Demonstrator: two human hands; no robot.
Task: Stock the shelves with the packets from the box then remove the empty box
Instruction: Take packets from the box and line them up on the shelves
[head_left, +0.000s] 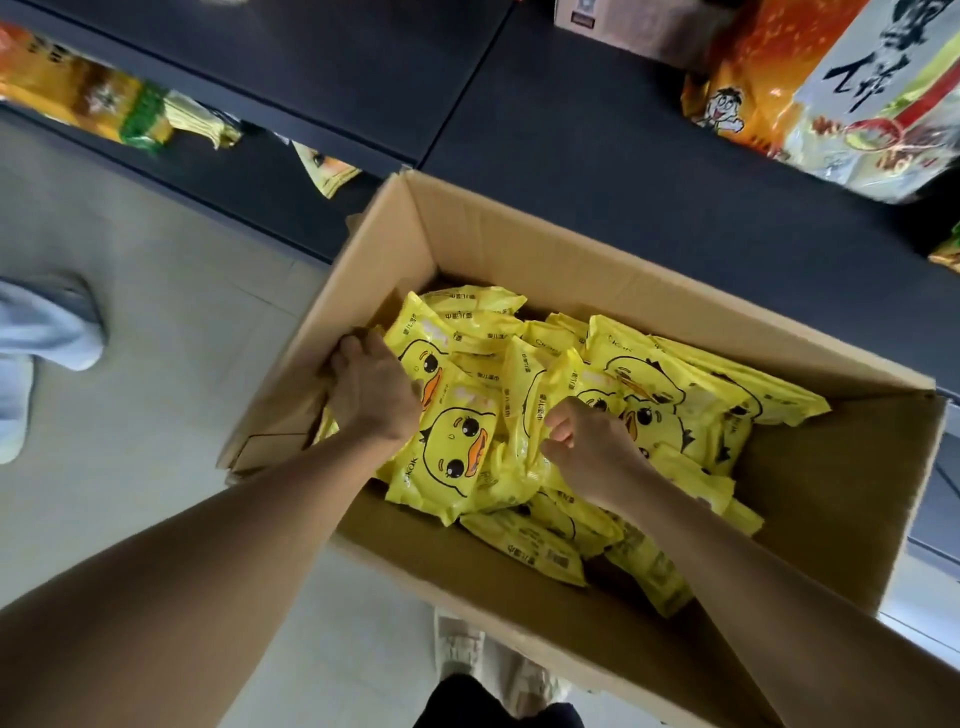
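Observation:
An open cardboard box (597, 260) stands on the floor against dark shelves (597, 135). Inside lie several yellow packets printed with a cartoon duck (457, 441). My left hand (371, 387) reaches in at the box's left wall, its fingers curled round the top edge of a stack of packets. My right hand (582, 439) is in the middle of the box, with curled fingers pinching the edge of the same bundle of packets. More packets (691, 384) lie loose toward the right and bottom of the box.
Large orange and white snack bags (831, 88) sit on the shelf at upper right, next to a small carton (623, 21). Orange and yellow packs (93, 98) fill a lower shelf at left. Another person's light shoe (41, 332) stands on the grey floor at left. My own shoe (462, 644) shows below the box.

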